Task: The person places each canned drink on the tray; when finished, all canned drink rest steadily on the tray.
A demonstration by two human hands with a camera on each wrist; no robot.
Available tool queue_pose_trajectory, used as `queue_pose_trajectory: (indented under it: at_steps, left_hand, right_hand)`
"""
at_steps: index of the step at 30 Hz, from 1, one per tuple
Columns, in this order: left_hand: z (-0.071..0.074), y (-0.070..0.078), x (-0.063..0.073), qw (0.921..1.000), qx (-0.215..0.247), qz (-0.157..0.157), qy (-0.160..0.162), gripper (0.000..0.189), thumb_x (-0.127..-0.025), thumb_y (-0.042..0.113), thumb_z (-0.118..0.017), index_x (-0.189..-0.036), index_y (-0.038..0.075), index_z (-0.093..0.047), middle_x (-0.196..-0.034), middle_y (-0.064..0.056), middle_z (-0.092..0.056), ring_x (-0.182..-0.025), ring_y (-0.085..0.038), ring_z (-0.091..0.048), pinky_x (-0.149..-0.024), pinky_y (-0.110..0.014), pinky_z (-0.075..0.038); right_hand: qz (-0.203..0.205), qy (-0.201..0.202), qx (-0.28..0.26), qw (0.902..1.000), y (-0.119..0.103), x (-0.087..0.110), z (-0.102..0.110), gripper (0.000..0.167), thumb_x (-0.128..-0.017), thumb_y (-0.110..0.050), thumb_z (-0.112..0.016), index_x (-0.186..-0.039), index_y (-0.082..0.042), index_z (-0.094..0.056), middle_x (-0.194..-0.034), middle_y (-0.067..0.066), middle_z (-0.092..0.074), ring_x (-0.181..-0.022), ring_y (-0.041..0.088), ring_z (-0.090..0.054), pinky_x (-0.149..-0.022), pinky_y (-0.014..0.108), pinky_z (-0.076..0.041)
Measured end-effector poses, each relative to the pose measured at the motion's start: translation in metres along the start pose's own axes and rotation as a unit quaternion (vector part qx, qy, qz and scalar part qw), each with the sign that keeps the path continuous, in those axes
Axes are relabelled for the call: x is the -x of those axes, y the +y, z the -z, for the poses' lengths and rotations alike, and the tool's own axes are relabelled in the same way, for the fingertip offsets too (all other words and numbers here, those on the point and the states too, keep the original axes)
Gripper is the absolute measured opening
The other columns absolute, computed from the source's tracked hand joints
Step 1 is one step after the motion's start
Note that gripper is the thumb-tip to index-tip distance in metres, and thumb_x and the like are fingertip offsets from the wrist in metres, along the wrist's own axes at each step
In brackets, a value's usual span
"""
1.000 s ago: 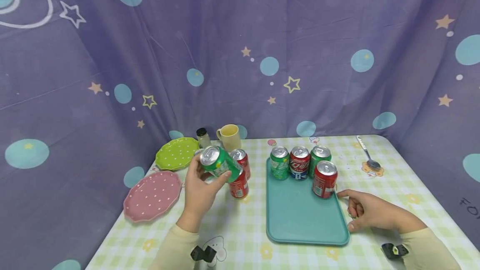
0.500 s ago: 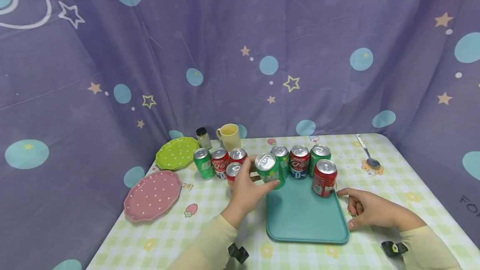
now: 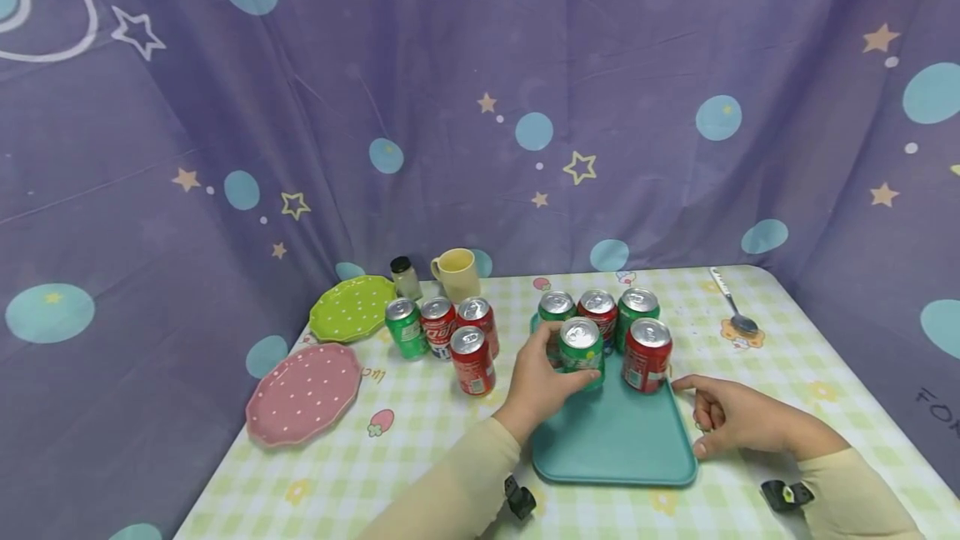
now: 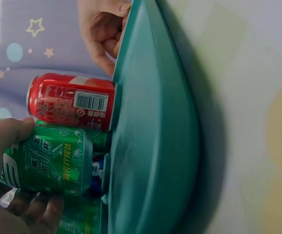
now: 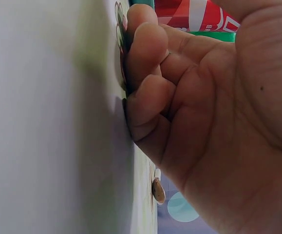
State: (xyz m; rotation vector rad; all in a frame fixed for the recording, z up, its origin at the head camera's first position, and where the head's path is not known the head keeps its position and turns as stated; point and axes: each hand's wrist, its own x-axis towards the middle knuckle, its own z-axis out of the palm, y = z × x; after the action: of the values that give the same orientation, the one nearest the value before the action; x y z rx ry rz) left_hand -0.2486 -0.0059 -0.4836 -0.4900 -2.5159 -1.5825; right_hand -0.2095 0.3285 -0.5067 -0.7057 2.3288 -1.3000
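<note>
"Purple starry curtain (image 3: 465, 148) behind, checked table (image 3: 420, 473) in front. Where's the green can (image 3: 582, 352)?"

"In the left hand (image 3: 542, 377), nearly upright, pinched with the thumb on one side and fingers on the other. It's over the teal tray (image 3: 611, 448); from the left wrist view, its base looks just clear of the surface."

"And the right hand (image 3: 742, 417)?"

"Index finger stretched out, thumb spread away from it, both at the tray's rim; the other fingers curl in, gripping nothing. I'd use it to steady the tray, which could slide."

"How would you land the can?"

"Straight down, slowly, base flat. The red can (image 3: 648, 357) stands near on its right and the back row of cans (image 3: 597, 305) just behind, so fingertips could knock one. I'd ease the thumb off first, then draw the hand back low."
</note>
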Motion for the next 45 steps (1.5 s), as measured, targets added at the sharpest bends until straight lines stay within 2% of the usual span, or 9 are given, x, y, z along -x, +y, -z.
queue_pose_trajectory:
  at_steps: [7,14,22,33,36,39,42,45]
  left_hand:
    - [-0.016,0.002,-0.008,0.9999,-0.011,0.005,-0.007,0.072,-0.076,0.028,-0.098,-0.137,0.024,-0.059,-0.123,0.013,-0.061,-0.113,-0.007,-0.060,-0.094,-0.030,-0.057]
    - [-0.028,0.001,-0.013,0.9996,-0.024,0.012,0.010,0.074,-0.075,0.028,-0.098,-0.137,0.020,-0.059,-0.121,0.011,-0.062,-0.111,-0.007,-0.060,-0.092,-0.025,-0.056]
    - [-0.032,0.005,-0.011,0.9994,-0.024,0.020,0.012,0.075,-0.075,0.025,-0.098,-0.137,0.023,-0.057,-0.120,0.012,-0.063,-0.110,-0.006,-0.061,-0.091,-0.025,-0.055]
    - [-0.034,0.007,-0.010,0.9988,-0.047,0.014,0.005,0.077,-0.077,0.025,-0.097,-0.140,0.019,-0.054,-0.127,0.007,-0.062,-0.115,-0.009,-0.061,-0.094,-0.025,-0.055]
    - [-0.030,0.011,-0.009,0.9987,-0.051,0.011,0.001,0.080,-0.078,0.028,-0.096,-0.144,0.021,-0.050,-0.132,0.007,-0.059,-0.121,-0.011,-0.059,-0.099,-0.026,-0.053]
    - [-0.020,0.022,-0.006,0.9988,-0.048,-0.007,0.002,0.080,-0.081,0.028,-0.094,-0.146,0.020,-0.048,-0.136,0.004,-0.057,-0.125,-0.016,-0.059,-0.103,-0.031,-0.053]
    - [-0.001,0.035,0.000,0.9977,-0.051,-0.041,0.018,0.075,-0.083,0.027,-0.092,-0.144,0.018,-0.050,-0.136,0.001,-0.057,-0.126,-0.019,-0.059,-0.104,-0.036,-0.052]
    - [0.027,0.042,0.006,0.9927,-0.062,-0.088,0.055,0.069,-0.084,0.024,-0.091,-0.141,0.015,-0.054,-0.134,0.000,-0.059,-0.123,-0.020,-0.060,-0.104,-0.038,-0.052]
  right_hand:
    - [0.004,0.001,0.000,1.0000,0.001,0.000,0.000,0.087,-0.081,-0.017,-0.091,-0.146,0.013,-0.042,-0.087,0.010,-0.059,-0.064,0.007,-0.048,-0.055,0.026,-0.044]
    - [0.005,0.001,0.000,1.0000,0.004,-0.001,0.000,0.088,-0.081,-0.017,-0.092,-0.146,0.012,-0.042,-0.086,0.009,-0.059,-0.064,0.007,-0.049,-0.055,0.026,-0.045]
    - [0.006,0.001,0.001,1.0000,0.004,-0.001,0.000,0.088,-0.080,-0.018,-0.092,-0.146,0.012,-0.042,-0.086,0.009,-0.059,-0.065,0.007,-0.049,-0.055,0.026,-0.045]
    - [0.000,0.001,-0.001,1.0000,0.006,-0.001,0.000,0.088,-0.080,-0.016,-0.092,-0.147,0.012,-0.042,-0.087,0.009,-0.059,-0.065,0.008,-0.048,-0.055,0.026,-0.044]
    - [0.002,0.001,-0.001,1.0000,0.006,-0.001,0.000,0.089,-0.080,-0.016,-0.091,-0.147,0.012,-0.041,-0.087,0.009,-0.059,-0.065,0.008,-0.048,-0.055,0.026,-0.044]
    - [0.002,0.000,-0.003,1.0000,0.006,-0.001,0.001,0.088,-0.080,-0.016,-0.091,-0.147,0.012,-0.041,-0.087,0.009,-0.059,-0.065,0.008,-0.048,-0.055,0.026,-0.044]
    - [0.002,-0.001,-0.005,1.0000,0.005,-0.001,0.001,0.088,-0.080,-0.015,-0.091,-0.147,0.012,-0.040,-0.087,0.010,-0.059,-0.065,0.008,-0.048,-0.055,0.026,-0.044]
    - [0.001,-0.002,-0.006,1.0000,0.003,-0.001,0.001,0.088,-0.080,-0.015,-0.091,-0.147,0.013,-0.040,-0.087,0.010,-0.059,-0.065,0.008,-0.048,-0.055,0.026,-0.044]
